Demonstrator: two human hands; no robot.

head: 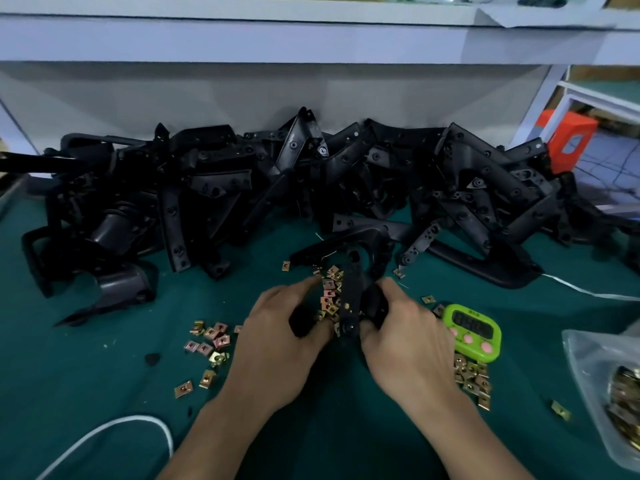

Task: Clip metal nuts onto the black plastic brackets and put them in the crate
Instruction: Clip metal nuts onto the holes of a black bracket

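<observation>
Fingers [306, 284] of the left hand [277, 336] and right hand [412, 336] curl around a black plastic bracket [353, 292], steadying it above the metal nuts [211, 337] strewn on the table [86, 393], within easy reach for clipping; no crate shows.

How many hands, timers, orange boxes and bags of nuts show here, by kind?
Hands: 2, left hand and right hand, both gripping a black bracket
Green timer: 1
Orange box: 1
Bag of nuts: 1
Total: 5

green-topped table [69, 375], white shelf [242, 39]
</observation>
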